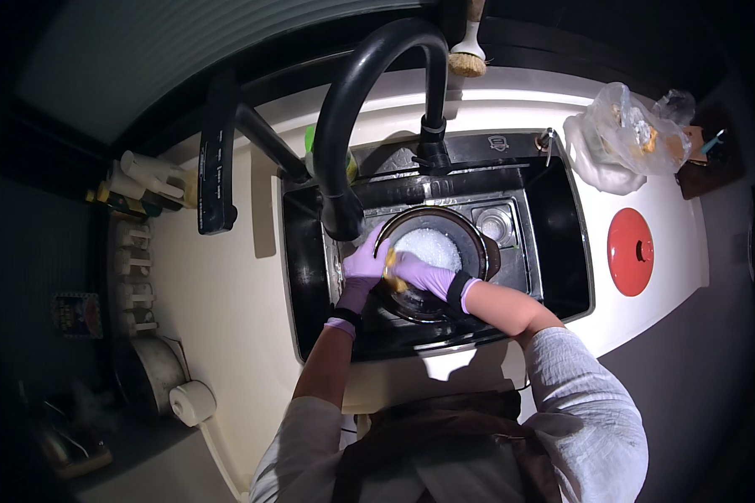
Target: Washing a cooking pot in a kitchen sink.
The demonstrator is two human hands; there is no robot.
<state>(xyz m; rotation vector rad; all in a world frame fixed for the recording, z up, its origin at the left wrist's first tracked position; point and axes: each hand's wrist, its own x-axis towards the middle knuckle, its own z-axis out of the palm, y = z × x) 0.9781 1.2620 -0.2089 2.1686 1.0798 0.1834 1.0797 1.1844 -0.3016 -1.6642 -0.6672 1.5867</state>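
Observation:
A dark round pot (477, 234) sits in the black sink (557, 232), with white foamy suds (431, 246) pooled inside it. My left hand (363, 263), in a purple glove, grips the pot's left rim. Inside that rim, my right hand (420, 275), gloved the same way, presses a yellow sponge or cloth (392, 271) against the wall. The right fingers are slightly blurred, and part of the pot's near side is hidden under the right wrist. One stubby side handle (494, 258) of the pot points right.
A black gooseneck faucet (340, 119) arches over the sink, its spout close to my left hand. A black fixture (217, 170) stands left. On the right counter lie a red lid (629, 251) and plastic bags (635, 135). A brush (469, 60) hangs behind. The drain strainer (496, 225) shows beside the pot.

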